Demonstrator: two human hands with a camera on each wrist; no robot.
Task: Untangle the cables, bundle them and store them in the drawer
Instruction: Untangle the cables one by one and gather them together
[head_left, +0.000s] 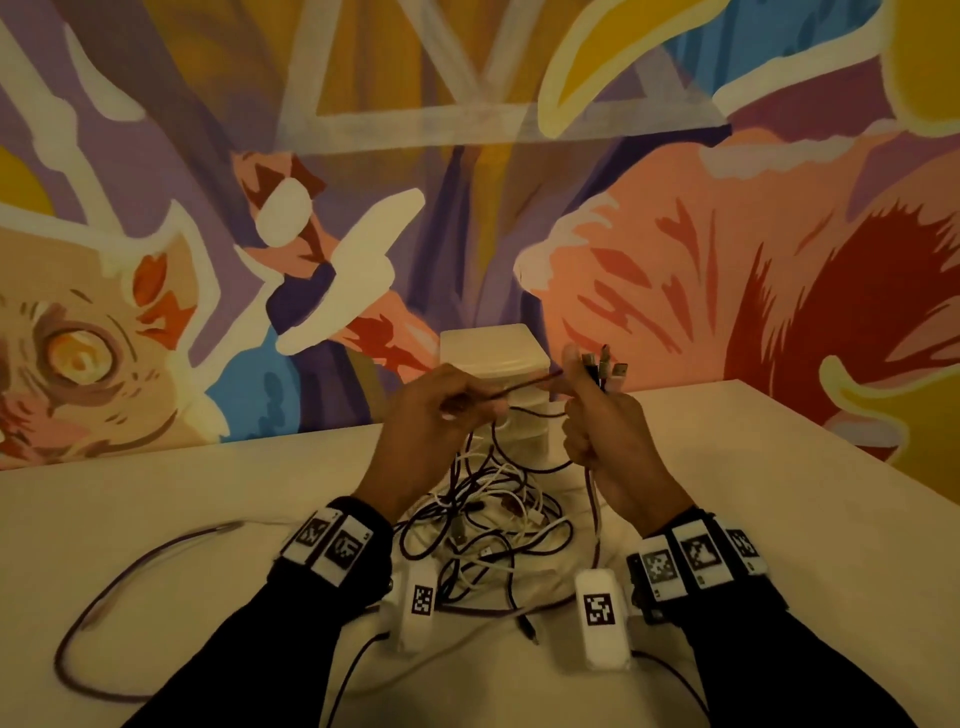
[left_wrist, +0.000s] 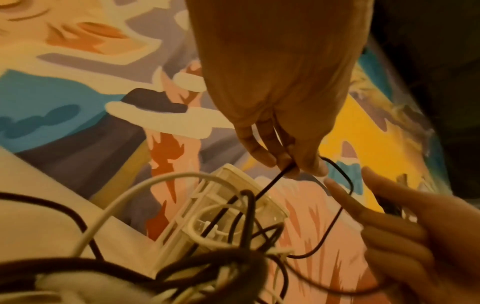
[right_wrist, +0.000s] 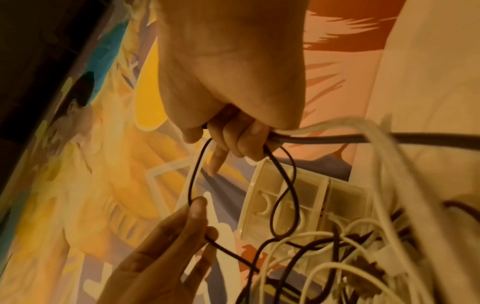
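Left hand (head_left: 426, 415) pinches thin dark cable (head_left: 519, 387) above table (head_left: 182, 493); tangled cables (head_left: 488, 519) heaped between wrists, near drawer unit (head_left: 493, 353) at far wall; right hand (head_left: 602, 431) fist-grips cable ends (head_left: 605, 364) upright.

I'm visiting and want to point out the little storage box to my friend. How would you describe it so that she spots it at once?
Start at the big painted wall, then drop to the pale table at its foot. At the table's far edge, just beyond the tangled cables and between the left hand and right hand, stands a small cream drawer unit. It is the only boxy, upright thing there; everything else is loose cord.
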